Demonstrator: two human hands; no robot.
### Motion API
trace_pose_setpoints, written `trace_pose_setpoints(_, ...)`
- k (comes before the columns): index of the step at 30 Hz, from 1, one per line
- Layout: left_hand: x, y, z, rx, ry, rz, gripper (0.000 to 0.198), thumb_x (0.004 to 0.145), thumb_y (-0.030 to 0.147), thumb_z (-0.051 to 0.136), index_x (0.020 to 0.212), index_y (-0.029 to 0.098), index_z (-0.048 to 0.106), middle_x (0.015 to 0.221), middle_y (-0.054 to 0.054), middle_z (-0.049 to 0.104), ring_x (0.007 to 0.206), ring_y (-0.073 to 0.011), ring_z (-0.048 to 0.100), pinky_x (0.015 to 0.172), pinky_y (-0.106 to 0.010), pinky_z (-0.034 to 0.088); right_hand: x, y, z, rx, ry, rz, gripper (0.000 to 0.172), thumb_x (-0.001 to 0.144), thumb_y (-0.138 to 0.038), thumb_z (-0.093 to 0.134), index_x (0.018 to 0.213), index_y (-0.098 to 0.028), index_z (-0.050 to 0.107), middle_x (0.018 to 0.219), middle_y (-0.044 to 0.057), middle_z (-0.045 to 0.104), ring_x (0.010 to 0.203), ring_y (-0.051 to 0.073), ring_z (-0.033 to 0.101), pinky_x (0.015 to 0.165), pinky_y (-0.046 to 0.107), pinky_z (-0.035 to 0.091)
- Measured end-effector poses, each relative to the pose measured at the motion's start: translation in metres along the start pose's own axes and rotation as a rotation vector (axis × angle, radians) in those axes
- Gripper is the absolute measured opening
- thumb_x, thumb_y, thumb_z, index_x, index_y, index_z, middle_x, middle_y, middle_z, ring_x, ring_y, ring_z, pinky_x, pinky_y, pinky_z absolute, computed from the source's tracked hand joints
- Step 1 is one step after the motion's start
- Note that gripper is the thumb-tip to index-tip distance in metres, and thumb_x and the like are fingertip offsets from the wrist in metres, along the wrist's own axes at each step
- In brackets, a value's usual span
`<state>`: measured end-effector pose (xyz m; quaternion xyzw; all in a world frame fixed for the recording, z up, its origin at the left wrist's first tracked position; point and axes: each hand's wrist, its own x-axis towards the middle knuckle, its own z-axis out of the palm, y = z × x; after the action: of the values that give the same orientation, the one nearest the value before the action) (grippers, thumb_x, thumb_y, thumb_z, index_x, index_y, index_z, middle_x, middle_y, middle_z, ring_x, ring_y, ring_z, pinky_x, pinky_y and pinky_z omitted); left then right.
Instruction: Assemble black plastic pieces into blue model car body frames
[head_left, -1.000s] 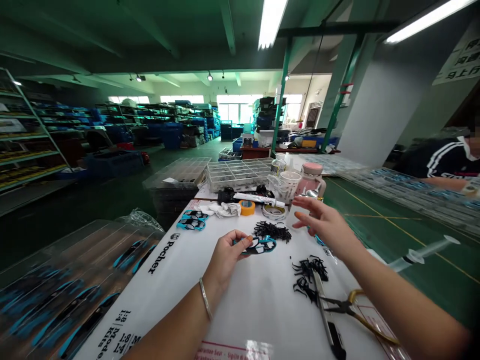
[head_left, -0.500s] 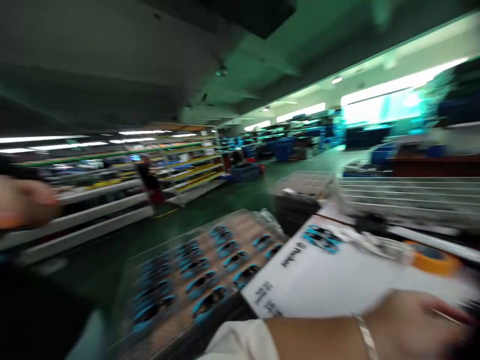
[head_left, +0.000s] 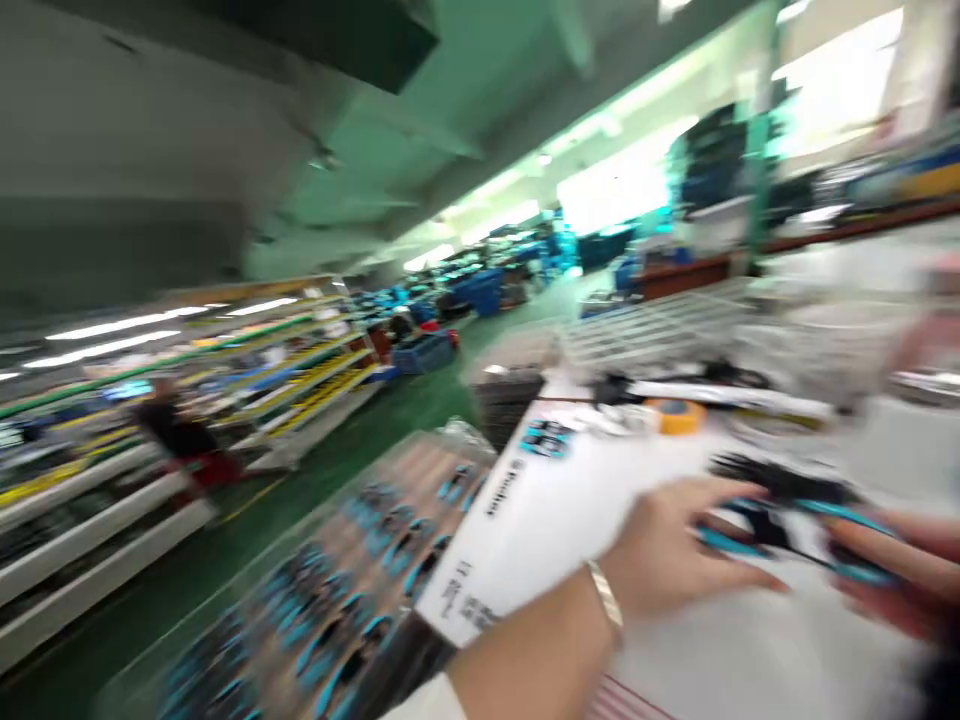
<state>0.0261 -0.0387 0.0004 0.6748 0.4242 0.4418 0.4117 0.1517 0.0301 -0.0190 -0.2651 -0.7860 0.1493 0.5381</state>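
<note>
My left hand (head_left: pixel 675 550), with a bracelet at the wrist, reaches in from the bottom. Its thumb and fingers close around one end of a blue-and-black item with curved loops (head_left: pixel 739 530). At the right edge, my right hand (head_left: pixel 904 570) grips the item's other end; motion blurs these fingers and the frame cuts the hand off. The item is held just over the white table top. Left of my hands lies a white printed box or sheet (head_left: pixel 517 540) with a picture of blue-and-black items. A black bundle (head_left: pixel 780 480) sits just beyond my fingers.
A clear tray (head_left: pixel 277 560) with rows of blue-and-black items stands at lower left. Behind the white print are a roll of orange tape (head_left: pixel 677 415), a white wire rack (head_left: pixel 652 325) and stacked dark trays (head_left: pixel 510 400). Shelves (head_left: pixel 300 370) and a seated person (head_left: pixel 176 430) are farther left.
The view has swung to the right. Both my hands are now on the blue-and-black item. A blurred hand at the far left has left the view.
</note>
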Motion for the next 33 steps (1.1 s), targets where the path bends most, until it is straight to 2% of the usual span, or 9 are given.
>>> trace_pose_setpoints(3,0.004,0.002,0.011,0.042,-0.061,-0.002,0.06,0.063,0.016,0.082,0.121,0.021,0.065,0.118,-0.007,0.067,0.093,-0.0226,0.066,0.082,-0.033,0.056,-0.045,-0.014,-0.079,0.136,-0.239,0.507,0.04,0.091,-0.053,0.048,0.077,-0.021,0.068,0.064,0.008,0.069,0.05,0.018,0.065,0.044,0.027,0.051)
trace_pose_setpoints(5,0.007,-0.001,0.004,0.103,-0.043,-0.061,0.06,0.064,0.022,0.083,0.121,0.021,0.064,0.115,-0.007,0.068,0.089,-0.0217,0.066,0.075,-0.03,0.055,-0.047,-0.027,-0.1,0.375,-0.302,0.822,0.039,0.087,-0.054,0.055,0.083,-0.017,0.065,0.076,0.009,0.072,0.06,0.016,0.068,0.052,0.025,0.052)
trace_pose_setpoints(6,0.009,-0.003,0.0,0.11,-0.04,-0.09,0.061,0.063,0.025,0.083,0.12,0.022,0.063,0.112,-0.006,0.069,0.09,-0.0221,0.065,0.072,-0.029,0.054,-0.043,-0.03,-0.105,0.404,-0.316,0.848,0.04,0.087,-0.055,0.055,0.084,-0.016,0.064,0.077,0.009,0.072,0.063,0.016,0.068,0.053,0.023,0.051)
trace_pose_setpoints(8,0.011,-0.005,-0.006,0.093,-0.04,-0.158,0.053,0.065,0.03,0.083,0.113,0.02,0.064,0.107,-0.006,0.07,0.096,-0.0237,0.064,0.071,-0.027,0.052,-0.033,-0.031,-0.115,0.234,-0.269,0.798,0.038,0.088,-0.051,0.053,0.083,-0.016,0.064,0.076,0.007,0.071,0.065,0.015,0.067,0.053,0.022,0.047)
trace_pose_setpoints(11,0.011,-0.006,-0.01,-0.022,-0.071,-0.223,0.048,0.068,0.035,0.081,0.11,0.021,0.064,0.11,-0.006,0.07,0.106,-0.0241,0.062,0.084,-0.03,0.051,-0.026,-0.03,-0.136,-0.204,-0.194,0.693,0.023,0.085,-0.039,0.058,0.082,-0.018,0.068,0.069,0.002,0.068,0.063,0.014,0.064,0.055,0.023,0.045)
trace_pose_setpoints(16,0.014,-0.008,-0.012,-0.159,-0.027,-0.304,0.05,0.067,0.036,0.082,0.112,0.019,0.066,0.114,-0.007,0.068,0.105,-0.0239,0.06,0.085,-0.031,0.049,-0.033,-0.018,-0.151,-0.599,-0.463,0.597,0.011,0.078,-0.019,0.062,0.076,-0.023,0.072,0.072,-0.001,0.07,0.065,0.014,0.062,0.056,0.024,0.04)
trace_pose_setpoints(23,0.013,-0.009,-0.013,-0.227,-0.067,-0.336,0.044,0.07,0.038,0.079,0.109,0.02,0.07,0.112,-0.008,0.069,0.097,-0.0213,0.06,0.076,-0.028,0.05,-0.044,-0.002,-0.123,-0.727,-0.613,0.598,0.019,0.071,-0.01,0.062,0.073,-0.025,0.073,0.072,0.001,0.07,0.068,0.017,0.061,0.054,0.025,0.034)
trace_pose_setpoints(27,0.012,-0.006,-0.01,-0.268,-0.057,-0.352,0.055,0.066,0.039,0.081,0.116,0.02,0.066,0.114,-0.01,0.068,0.104,-0.0255,0.06,0.074,-0.029,0.05,-0.044,-0.002,-0.118,-0.773,-0.666,0.598,0.018,0.07,-0.009,0.062,0.071,-0.023,0.073,0.071,0.003,0.069,0.067,0.018,0.061,0.053,0.025,0.032)
trace_pose_setpoints(33,0.012,-0.003,-0.008,-0.25,-0.101,-0.366,0.05,0.068,0.042,0.079,0.111,0.018,0.068,0.11,-0.011,0.068,0.099,-0.0256,0.062,0.075,-0.031,0.051,-0.046,-0.006,-0.113,-0.82,-0.713,0.548,0.018,0.073,-0.004,0.057,0.072,-0.019,0.068,0.078,0.007,0.069,0.065,0.019,0.059,0.051,0.026,0.028)
